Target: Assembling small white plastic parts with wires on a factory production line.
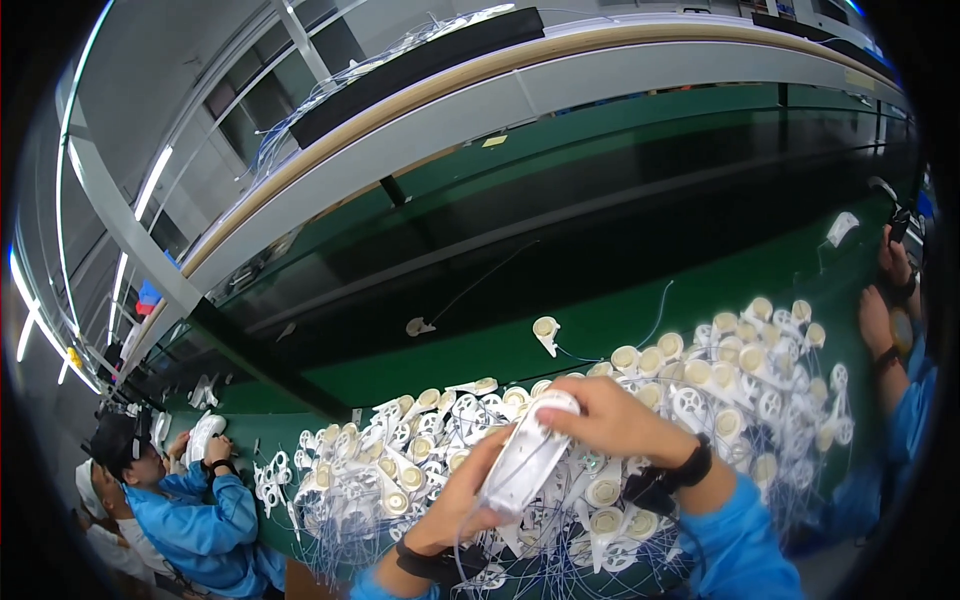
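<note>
Between my two hands is a long white plastic housing (524, 468), tilted above a heaped pile of parts. My left hand (458, 502) is closed around its lower end, fingers along the side. At the upper end, my right hand (622, 420) grips it close to a round white piece (556, 403); whether that piece is fixed to the housing I cannot tell. Beneath and around both hands lies the pile of small white plastic parts (410, 474), many with round cream discs or spoked wheels. Thin bluish wires (345, 545) trail from the pile toward me.
Beyond the pile runs a dark belt (640, 210) beside a green surface (480, 362). Loose white parts lie at the middle (545, 331) and far right (842, 229). A long shelf (560, 90) spans above. Co-workers sit at left (200, 515) and right (905, 390).
</note>
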A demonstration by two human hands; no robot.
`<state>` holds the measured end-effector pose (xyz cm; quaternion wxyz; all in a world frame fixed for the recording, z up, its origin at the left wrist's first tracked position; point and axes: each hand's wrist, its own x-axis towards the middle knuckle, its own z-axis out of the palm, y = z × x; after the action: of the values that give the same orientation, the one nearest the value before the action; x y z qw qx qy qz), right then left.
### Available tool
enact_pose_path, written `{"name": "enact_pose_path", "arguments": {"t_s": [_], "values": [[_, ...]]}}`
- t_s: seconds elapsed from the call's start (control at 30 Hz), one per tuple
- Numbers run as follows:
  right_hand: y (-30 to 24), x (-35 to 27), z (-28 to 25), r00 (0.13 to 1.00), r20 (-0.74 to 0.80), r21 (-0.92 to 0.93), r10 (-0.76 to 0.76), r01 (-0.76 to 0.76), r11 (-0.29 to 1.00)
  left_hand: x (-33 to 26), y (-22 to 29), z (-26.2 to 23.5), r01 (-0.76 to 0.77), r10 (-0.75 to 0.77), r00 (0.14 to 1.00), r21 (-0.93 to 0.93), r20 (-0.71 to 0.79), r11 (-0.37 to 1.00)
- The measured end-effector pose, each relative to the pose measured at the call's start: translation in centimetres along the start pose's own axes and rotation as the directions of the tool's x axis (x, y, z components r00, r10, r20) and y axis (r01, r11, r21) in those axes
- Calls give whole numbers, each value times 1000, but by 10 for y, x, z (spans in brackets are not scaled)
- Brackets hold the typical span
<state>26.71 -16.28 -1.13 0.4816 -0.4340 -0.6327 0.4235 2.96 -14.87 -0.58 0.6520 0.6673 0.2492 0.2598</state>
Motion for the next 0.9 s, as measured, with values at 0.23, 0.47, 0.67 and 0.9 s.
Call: {"name": "enact_pose_path", "arguments": {"t_s": [0.23, 0.47, 0.67, 0.9], "values": [[37, 4, -61, 836, -475, 622, 274, 99, 777, -8, 4, -41, -18, 142, 913, 310, -383, 951], [38, 6, -71, 787, -495, 694, 367, 105, 712, -4, 6, -55, 69, 67, 932, 356, -356, 932], [28, 11, -50, 896, -364, 438, 256, -78, 895, 27, 7, -98, 107, 65, 966, 622, -248, 776], [36, 47, -60, 948, -243, -257, 203, -265, 929, 115, -14, -167, 269, -28, 955, 817, -297, 509]]}}
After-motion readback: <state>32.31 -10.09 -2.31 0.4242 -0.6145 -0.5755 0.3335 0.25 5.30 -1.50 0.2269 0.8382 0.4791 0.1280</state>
